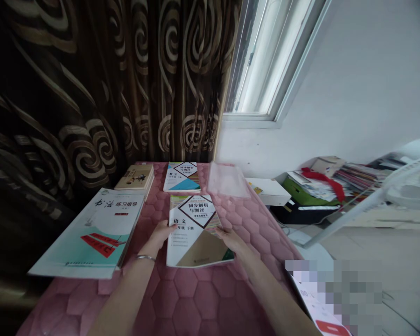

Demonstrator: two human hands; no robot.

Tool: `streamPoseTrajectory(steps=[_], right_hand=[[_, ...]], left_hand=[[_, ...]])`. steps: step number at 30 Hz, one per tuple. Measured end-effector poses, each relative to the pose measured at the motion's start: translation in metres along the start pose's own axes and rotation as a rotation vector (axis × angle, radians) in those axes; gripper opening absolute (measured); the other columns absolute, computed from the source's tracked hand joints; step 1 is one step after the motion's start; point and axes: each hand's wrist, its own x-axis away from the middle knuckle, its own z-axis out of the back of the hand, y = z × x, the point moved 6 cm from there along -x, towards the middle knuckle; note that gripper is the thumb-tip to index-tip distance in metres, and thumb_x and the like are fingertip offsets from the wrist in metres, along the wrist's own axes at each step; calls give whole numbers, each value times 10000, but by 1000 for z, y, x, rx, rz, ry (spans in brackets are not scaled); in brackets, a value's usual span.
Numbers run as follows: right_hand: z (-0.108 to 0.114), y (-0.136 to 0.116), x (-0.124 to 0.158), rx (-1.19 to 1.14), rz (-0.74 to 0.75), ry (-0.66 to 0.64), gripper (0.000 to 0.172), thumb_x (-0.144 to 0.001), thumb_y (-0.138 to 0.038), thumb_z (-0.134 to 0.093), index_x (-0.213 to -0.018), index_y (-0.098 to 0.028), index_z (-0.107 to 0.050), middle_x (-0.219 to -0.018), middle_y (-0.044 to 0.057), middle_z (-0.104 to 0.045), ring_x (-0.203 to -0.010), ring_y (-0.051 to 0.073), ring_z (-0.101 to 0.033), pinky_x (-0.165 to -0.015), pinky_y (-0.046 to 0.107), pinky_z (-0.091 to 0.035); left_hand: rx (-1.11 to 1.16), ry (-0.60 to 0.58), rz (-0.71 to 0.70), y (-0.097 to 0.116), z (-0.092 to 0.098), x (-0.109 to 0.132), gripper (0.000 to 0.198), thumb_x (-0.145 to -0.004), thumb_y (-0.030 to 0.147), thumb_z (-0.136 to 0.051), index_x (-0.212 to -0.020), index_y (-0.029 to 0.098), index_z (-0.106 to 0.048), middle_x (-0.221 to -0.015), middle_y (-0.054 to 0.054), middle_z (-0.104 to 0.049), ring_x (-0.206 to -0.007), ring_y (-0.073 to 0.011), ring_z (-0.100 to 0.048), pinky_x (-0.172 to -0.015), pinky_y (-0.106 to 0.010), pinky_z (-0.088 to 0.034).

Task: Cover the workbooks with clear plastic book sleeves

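Observation:
A workbook point(196, 242) with a white, brown and green cover is between my two hands over the pink table cover. My left hand point(163, 232), with a silver bangle at the wrist, grips its left edge, thumb on the cover. On the opposite edge my right hand point(231, 237) holds it the same way. The fingers beneath the workbook are hidden. Just beyond it lies a similar workbook point(182, 177) with a blue patch. A larger calligraphy book point(101, 228) tops a stack left of my left hand.
Smaller books point(135, 178) are piled at the back left by the dark curtain point(154, 93). Clear plastic covers point(228, 181) lie at the back right. Beyond the pink table cover point(182, 303) are a white box point(271, 191), a white fan point(357, 212) and stacked papers point(360, 179).

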Motion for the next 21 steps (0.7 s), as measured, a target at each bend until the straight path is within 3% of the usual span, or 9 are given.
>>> streamPoseTrajectory(steps=[2,5,10,13,16,18,21], right_hand=[[-3,-7,3,-37,31,-40,467,-776,-602,-556,-886,-179,-722,-838,78,-753,-788,260,-699,-698,361,-538],[6,-25,7,-63,123,17,504,-784,-635,-530,-973,-200,-701,-974,83,-745,-919,282,-675,-821,402,-525],[34,-52,6,-93,264,224,459,-861,-607,-467,-1080,-238,-630,-1093,79,-712,-1010,270,-641,-878,404,-502],[37,-51,5,-40,322,278,425,-844,-606,-460,-961,-227,-611,-976,70,-720,-944,252,-643,-835,378,-513],[29,-39,6,-5,337,278,398,-814,-606,-444,-847,-231,-570,-854,68,-710,-862,247,-639,-776,359,-523],[25,-32,8,4,328,278,394,-810,-597,-429,-862,-230,-562,-850,72,-705,-855,249,-638,-761,355,-524],[26,-34,10,27,328,279,405,-812,-589,-419,-916,-227,-570,-901,78,-703,-904,251,-634,-789,347,-517]], left_hand=[[51,-6,-38,12,1,5,212,-625,269,-783,-723,148,-639,-706,-65,-721,-714,-241,-685,-663,-331,-520],[104,29,-145,41,7,15,198,-684,277,-724,-813,162,-628,-837,-55,-726,-827,-221,-670,-742,-316,-508],[195,105,-533,93,19,38,290,-807,404,-610,-991,180,-608,-960,-46,-703,-913,-198,-628,-843,-317,-480],[196,122,-638,91,19,48,346,-838,452,-580,-1053,183,-613,-1038,-67,-701,-971,-203,-626,-902,-333,-467],[154,79,-592,70,14,47,395,-824,513,-584,-1004,167,-644,-1004,-87,-718,-949,-225,-640,-894,-362,-484],[133,68,-565,60,13,46,436,-807,556,-583,-967,157,-659,-971,-92,-724,-930,-236,-644,-876,-371,-493],[108,79,-549,62,16,44,465,-790,588,-582,-930,152,-664,-935,-85,-720,-910,-233,-637,-850,-353,-496]])
